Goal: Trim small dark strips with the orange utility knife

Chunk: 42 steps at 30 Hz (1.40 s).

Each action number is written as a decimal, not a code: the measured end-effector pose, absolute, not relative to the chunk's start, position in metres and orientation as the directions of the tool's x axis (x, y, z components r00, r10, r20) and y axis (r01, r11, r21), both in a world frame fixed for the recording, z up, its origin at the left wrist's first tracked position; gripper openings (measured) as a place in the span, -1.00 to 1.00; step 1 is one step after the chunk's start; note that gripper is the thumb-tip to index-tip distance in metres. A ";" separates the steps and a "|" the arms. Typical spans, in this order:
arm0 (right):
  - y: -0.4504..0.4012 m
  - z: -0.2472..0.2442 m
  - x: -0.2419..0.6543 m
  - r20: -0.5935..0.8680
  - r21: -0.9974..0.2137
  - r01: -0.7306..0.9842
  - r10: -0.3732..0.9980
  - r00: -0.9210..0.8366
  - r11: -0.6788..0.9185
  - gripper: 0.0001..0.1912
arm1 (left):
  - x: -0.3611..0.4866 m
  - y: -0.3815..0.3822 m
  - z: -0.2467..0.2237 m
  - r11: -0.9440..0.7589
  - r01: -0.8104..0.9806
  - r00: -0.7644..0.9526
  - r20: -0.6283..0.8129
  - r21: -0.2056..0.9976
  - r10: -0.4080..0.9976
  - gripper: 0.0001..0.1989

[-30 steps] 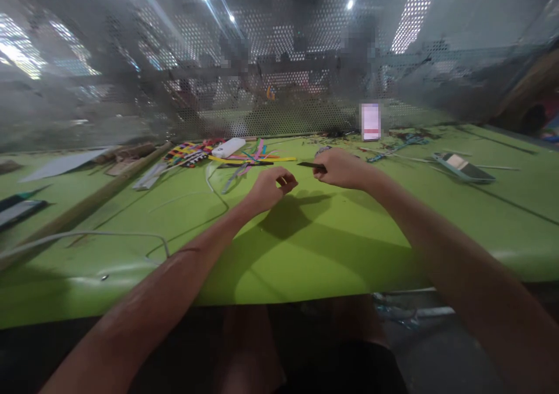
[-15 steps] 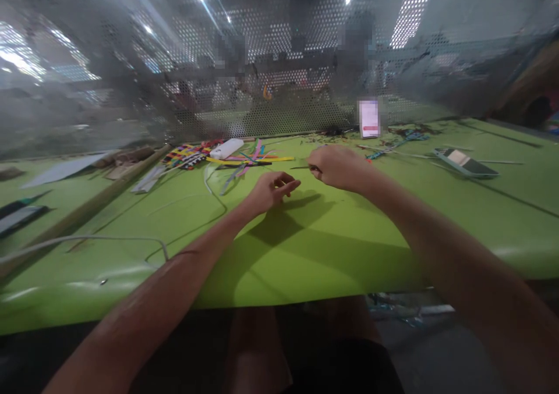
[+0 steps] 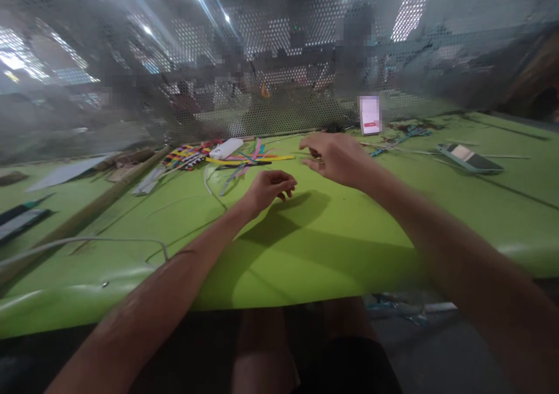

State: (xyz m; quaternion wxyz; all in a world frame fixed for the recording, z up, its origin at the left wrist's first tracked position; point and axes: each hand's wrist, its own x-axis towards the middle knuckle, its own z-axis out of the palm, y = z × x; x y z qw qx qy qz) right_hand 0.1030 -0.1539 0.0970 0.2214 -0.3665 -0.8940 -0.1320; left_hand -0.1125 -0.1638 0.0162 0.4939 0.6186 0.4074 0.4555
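My left hand (image 3: 273, 187) hovers just above the green table cover (image 3: 349, 225), casting a shadow below. Its fingers are loosely bent and apart, and I see nothing held in them. To its right and a little farther off, my right hand (image 3: 338, 156) is open, thumb apart from the forefinger. The space under its palm is partly hidden. The tip of a yellow strip (image 3: 279, 158) lies left of my right fingertips, part of a loose pile of coloured strips (image 3: 253, 155) beyond my left hand.
A woven multicoloured piece (image 3: 187, 156) and a white device (image 3: 226, 148) lie at the back left. A lit phone (image 3: 370, 114) stands against the perforated screen (image 3: 279, 109). Another phone-like device (image 3: 469, 158) lies right. A long pole (image 3: 82, 216) and a white cable (image 3: 109, 238) cross the left side.
My right hand has gone from a closed grip with a thin dark piece sticking out to open fingers; that piece no longer shows. My left hand has barely moved, its fingers slightly more bent.
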 end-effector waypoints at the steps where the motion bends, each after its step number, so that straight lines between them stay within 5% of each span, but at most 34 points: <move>1: -0.152 0.097 0.105 0.565 0.050 0.707 0.564 -0.602 0.705 -0.72 | -0.112 -0.166 0.018 -0.165 0.000 0.241 0.160 0.986 0.957 -0.69; 5: -0.145 0.093 0.107 0.764 0.006 0.671 0.430 -0.481 0.741 -0.87 | -0.112 -0.172 0.025 -0.119 -0.173 0.265 0.163 0.978 0.950 -0.67; 9: -0.145 0.080 0.100 0.784 0.084 0.610 0.326 -0.529 0.788 -0.73 | -0.111 -0.173 0.028 -0.135 -0.255 0.290 0.209 0.958 0.934 -0.66; 16: -0.155 0.067 0.087 0.585 0.163 0.683 0.487 -0.648 0.712 -0.72 | -0.108 -0.179 0.039 -0.179 -0.292 0.336 0.276 0.940 0.901 -0.63; 42: -0.161 0.066 0.081 0.521 0.220 0.725 0.549 -0.653 0.653 -0.73 | -0.106 -0.183 0.040 -0.225 -0.220 0.373 0.295 0.949 0.880 -0.69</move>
